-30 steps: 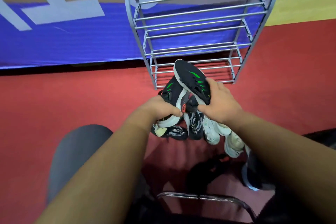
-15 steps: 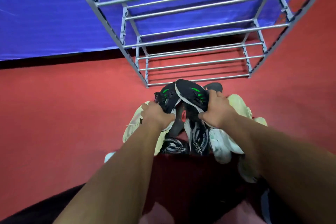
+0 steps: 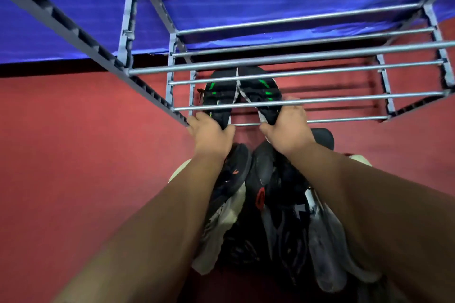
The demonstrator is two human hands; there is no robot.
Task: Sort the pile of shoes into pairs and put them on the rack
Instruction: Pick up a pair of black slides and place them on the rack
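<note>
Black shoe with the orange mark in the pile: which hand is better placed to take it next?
Left, probably. The black shoe with the orange mark lies under the wrist of the left hand; the right hand is farther off. Both hold black green-marked shoes.

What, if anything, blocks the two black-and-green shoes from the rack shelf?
Nothing visible. The left hand and right hand hold the two shoes already under the upper bars of the rack, with no other shoe inside.

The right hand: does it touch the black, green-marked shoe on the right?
Touching. The head view shows the right hand gripping the near end of the right black shoe, fingers curled round it.
</note>
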